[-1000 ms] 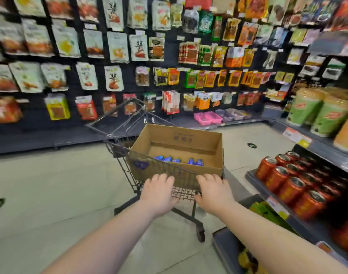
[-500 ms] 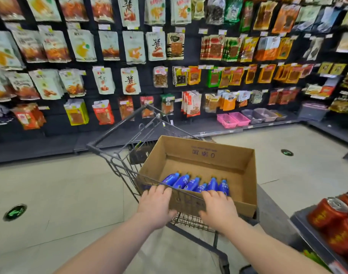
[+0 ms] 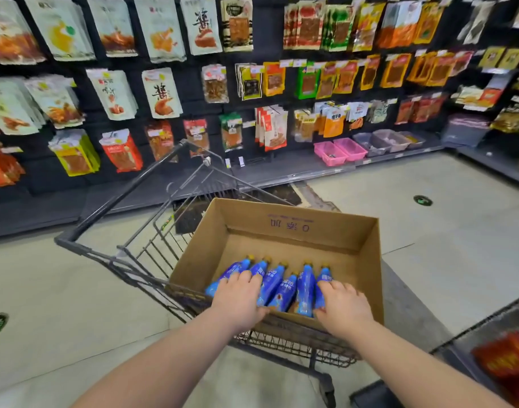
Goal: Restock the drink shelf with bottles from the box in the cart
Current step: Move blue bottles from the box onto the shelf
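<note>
Fingers of left hand and right hand loosely spread, resting on blue bottles, no grip yet. Bottles lie flat in box in cart. Step: pick-up. Next: wrap one each, lift clear.

A pale tiled floor carries a dark wire cart. In the cart's basket sits an open cardboard box, pushed to its right side. 6 blue bottles lie side by side on the box's bottom, against its near wall. On a low ledge beyond stand 2 pink trays beside grey trays.
</note>
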Tool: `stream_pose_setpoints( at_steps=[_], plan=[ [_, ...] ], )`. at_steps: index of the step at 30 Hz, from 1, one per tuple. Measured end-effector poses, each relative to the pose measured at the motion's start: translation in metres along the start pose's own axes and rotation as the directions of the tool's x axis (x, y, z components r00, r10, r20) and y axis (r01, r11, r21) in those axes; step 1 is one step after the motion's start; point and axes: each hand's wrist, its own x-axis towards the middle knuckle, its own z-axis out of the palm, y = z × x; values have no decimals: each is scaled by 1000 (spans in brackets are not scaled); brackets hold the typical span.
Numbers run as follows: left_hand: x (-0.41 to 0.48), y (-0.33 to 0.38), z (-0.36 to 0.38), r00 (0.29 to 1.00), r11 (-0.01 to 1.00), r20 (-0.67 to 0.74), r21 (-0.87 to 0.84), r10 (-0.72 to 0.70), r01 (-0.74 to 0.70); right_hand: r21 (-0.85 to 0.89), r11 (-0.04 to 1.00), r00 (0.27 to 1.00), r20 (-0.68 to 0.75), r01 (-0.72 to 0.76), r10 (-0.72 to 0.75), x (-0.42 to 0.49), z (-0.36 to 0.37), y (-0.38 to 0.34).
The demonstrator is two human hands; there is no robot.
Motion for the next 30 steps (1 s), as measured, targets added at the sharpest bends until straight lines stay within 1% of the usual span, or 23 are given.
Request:
stream_pose_setpoints(
  at_steps=[5, 9, 15, 18, 22, 26, 30],
  plan=[
    [49, 3, 17, 990, 994, 101, 11, 103, -105, 39, 990, 989, 67, -134, 131, 22, 9, 24],
    [96, -5, 28, 961, 975, 175, 22, 213, -220, 50, 967, 963, 115, -251, 244, 44, 8, 38],
    [172, -29, 33, 917, 948, 252, 1, 309, -320, 42, 907, 899, 161, -419, 408, 86, 8, 46],
    [201, -36, 41, 891, 937, 306, -11, 337, -350, 63, 867, 855, 217, -494, 471, 106, 18, 43],
    [222, -33, 59, 856, 929, 371, -61, 360, -364, 67, 837, 810, 305, -543, 501, 125, 36, 42],
    [235, -19, 83, 819, 927, 435, -139, 373, -348, 66, 829, 784, 375, -555, 494, 148, 50, 54],
    [246, -1, 106, 804, 943, 493, -184, 332, -276, 66, 832, 762, 448, -550, 468, 173, 71, 70]
  ],
)
